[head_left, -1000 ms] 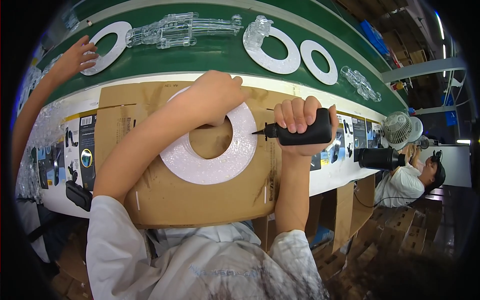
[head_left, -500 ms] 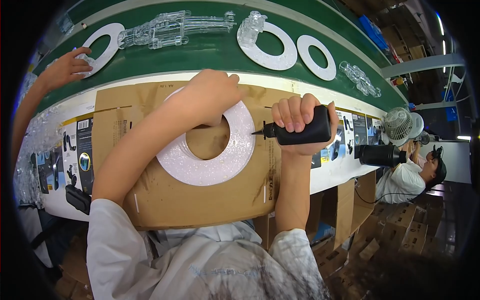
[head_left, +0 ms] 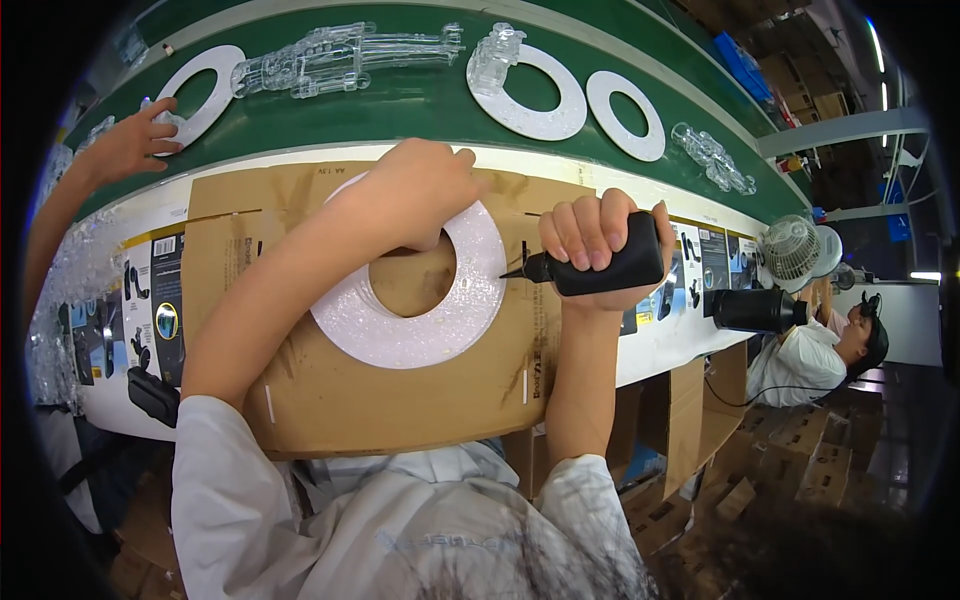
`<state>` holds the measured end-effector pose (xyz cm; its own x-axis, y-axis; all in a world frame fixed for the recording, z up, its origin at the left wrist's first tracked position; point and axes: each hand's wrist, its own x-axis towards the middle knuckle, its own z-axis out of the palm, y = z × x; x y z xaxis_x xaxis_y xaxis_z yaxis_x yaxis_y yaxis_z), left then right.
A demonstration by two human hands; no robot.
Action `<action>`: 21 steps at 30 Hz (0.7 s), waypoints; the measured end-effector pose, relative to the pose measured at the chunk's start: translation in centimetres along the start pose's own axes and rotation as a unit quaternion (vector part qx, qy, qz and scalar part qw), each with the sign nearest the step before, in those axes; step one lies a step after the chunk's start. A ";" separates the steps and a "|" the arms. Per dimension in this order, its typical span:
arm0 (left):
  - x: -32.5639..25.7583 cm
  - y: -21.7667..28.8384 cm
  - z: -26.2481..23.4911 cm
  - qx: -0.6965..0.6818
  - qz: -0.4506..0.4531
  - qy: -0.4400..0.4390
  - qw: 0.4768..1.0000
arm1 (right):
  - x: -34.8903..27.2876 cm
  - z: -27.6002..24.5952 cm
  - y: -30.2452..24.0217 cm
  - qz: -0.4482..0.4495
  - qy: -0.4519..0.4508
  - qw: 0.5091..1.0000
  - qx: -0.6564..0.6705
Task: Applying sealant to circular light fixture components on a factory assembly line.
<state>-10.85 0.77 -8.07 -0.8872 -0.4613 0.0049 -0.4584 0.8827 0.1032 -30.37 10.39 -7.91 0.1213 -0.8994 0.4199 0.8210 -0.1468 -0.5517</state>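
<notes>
Black bottle point(head_left: 632, 262) gripped by right hand point(head_left: 588, 228), contents hidden; nozzle point(head_left: 518, 271) aimed at white ring's point(head_left: 420, 343) edge. Ring laid on cardboard point(head_left: 400, 415), partly covered by left hand point(head_left: 425, 190), finger state cannot be told. Larger dark bottle point(head_left: 758, 311) seen at right, contents hidden.

Place: a factory workshop, my seat being on an assembly line
Belt: a green conveyor point(head_left: 340, 122) beyond my white worktable's point(head_left: 650, 360) far edge, carrying white rings point(head_left: 540, 123) and clear plastic parts point(head_left: 345, 60)
Company: co-workers' arms point(head_left: 130, 145) and a white-shirted person point(head_left: 805, 362) along the line
Floor, right: cardboard cartons point(head_left: 800, 450)
Lighting: tube lights point(head_left: 873, 48)
</notes>
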 end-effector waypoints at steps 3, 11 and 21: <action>0.1 0.1 -0.1 -0.002 0.005 0.008 1.000 | -0.1 0.4 -0.1 0.018 -0.007 1.000 -0.019; 0.0 0.1 0.0 0.013 0.008 0.015 1.000 | -0.1 0.5 0.3 0.048 0.029 0.998 -0.006; 0.3 0.3 0.0 0.013 0.010 0.013 1.000 | -0.2 0.3 0.3 0.059 0.041 0.997 -0.016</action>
<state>-11.29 0.86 -8.06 -0.8943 -0.4463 0.0322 -0.4429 0.8932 0.0780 -30.02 10.69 -7.94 0.1682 -0.9416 0.2918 0.7854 -0.0508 -0.6169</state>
